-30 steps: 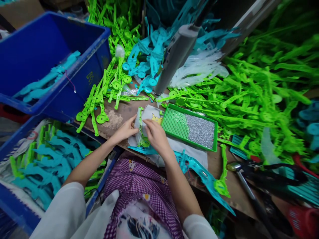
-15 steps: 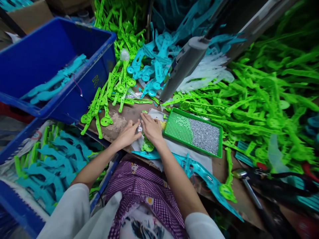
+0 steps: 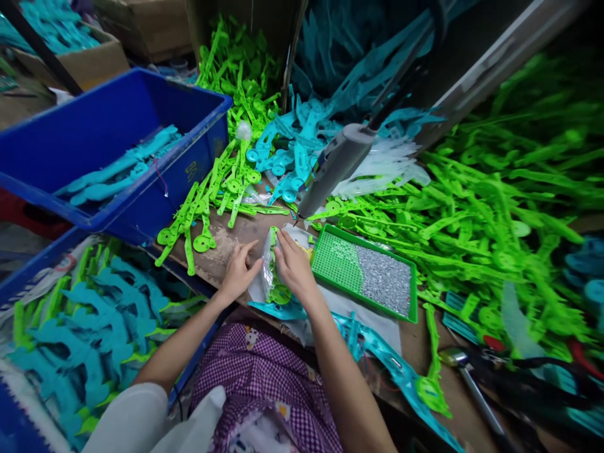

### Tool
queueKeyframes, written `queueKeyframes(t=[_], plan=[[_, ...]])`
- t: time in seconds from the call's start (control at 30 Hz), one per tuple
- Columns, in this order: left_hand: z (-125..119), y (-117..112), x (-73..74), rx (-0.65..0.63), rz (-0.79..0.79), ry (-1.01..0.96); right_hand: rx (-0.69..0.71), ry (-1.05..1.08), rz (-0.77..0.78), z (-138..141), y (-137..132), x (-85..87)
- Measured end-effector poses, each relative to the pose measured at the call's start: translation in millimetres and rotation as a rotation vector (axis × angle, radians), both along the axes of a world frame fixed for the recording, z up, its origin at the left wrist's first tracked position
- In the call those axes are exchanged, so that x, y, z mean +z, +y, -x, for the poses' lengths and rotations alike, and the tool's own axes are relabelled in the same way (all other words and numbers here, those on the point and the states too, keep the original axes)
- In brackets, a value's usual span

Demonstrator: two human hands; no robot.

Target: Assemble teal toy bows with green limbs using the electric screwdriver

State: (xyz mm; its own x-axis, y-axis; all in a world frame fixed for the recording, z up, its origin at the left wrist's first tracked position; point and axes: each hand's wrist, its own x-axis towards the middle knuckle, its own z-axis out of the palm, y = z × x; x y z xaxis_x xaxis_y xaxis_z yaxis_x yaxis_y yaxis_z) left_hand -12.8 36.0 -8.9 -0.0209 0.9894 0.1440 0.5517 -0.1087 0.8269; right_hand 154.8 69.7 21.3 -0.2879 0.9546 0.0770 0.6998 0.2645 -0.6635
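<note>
A lime-green plastic arm with a round end (image 3: 280,294) lies at the table's near edge, partly hidden by my right hand. Along its left side runs a crinkled strip of clear film (image 3: 268,270). My right hand (image 3: 295,264) rests with extended fingers against the right side of this green piece. Just left of the film, my left hand (image 3: 240,272) is open, fingers apart, holding nothing. A long turquoise plastic part (image 3: 377,336) stretches along the table edge below my right forearm.
A green mesh tray (image 3: 337,257) holds many small silvery screws. Above the work spot hangs a grey electric screwdriver (image 3: 336,167). Lime-green parts (image 3: 476,207) are heaped right and behind. Blue bins (image 3: 189,157) stand left. A hammer (image 3: 476,377) lies at right.
My left hand has come away from the film and opened to the left. My right hand has shifted slightly right, baring more of the green piece. The camera view has tilted.
</note>
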Motion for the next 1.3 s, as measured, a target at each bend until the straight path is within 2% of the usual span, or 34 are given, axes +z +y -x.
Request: queueKeyframes(t=[0.13, 0.33, 0.4, 0.5, 0.6, 0.67, 0.8, 0.93, 1.0, 1.1, 1.2, 1.27, 1.3], plan=[[0.2, 2.8, -1.6, 0.009, -0.02, -0.045, -0.041, 0.188, -0.042, 0.0, -15.5, 14.1], [-0.5, 1.2, -6.9, 0.013, -0.027, -0.053, -0.063, 0.43, -0.044, 26.0, 1.6, 49.8], [6.4, -4.3, 0.7, 0.026, -0.054, -0.003, -0.059, 0.483, -0.016, 18.4, -1.2, 55.6], [26.8, -5.3, 25.7, 0.015, -0.159, 0.273, -0.143, 0.544, 0.066, -9.0, -19.9, 53.7], [45.4, 19.0, 51.3, 0.071, -0.16, 0.55, -0.252, 0.629, 0.12, -28.0, -37.7, 45.9], [50.0, 46.4, 58.4, 0.134, -0.068, 0.669, -0.228, 0.646, 0.124, -28.5, -43.8, 41.5], [50.1, 88.8, 48.4, 0.2, 0.074, 0.847, -0.11, 0.462, 0.029, -22.8, -57.9, 37.7], [57.9, 95.9, 37.6, 0.187, 0.007, 0.862, -0.099, 0.406, 0.097, -25.7, -81.0, 41.1], [64.0, 91.4, 42.6, 0.189, -0.063, 0.812, -0.082, 0.409, 0.083, -24.3, -87.0, 46.7], [72.9, 68.3, 68.0, 0.248, -0.229, 0.681, -0.019, 0.314, -0.105, -22.0, -87.8, 55.8], [79.6, 19.8, 106.0, 0.3, -0.406, 0.509, -0.133, 0.155, -0.346, -26.8, -88.2, 59.8], [82.2, -16.4, 126.7, 0.262, -0.436, 0.351, -0.165, 0.096, -0.417, -30.2, -89.5, 59.2], [82.8, -31.5, 133.1, 0.204, -0.426, 0.254, -0.128, 0.072, -0.415, -30.5, -90.1, 58.1]])
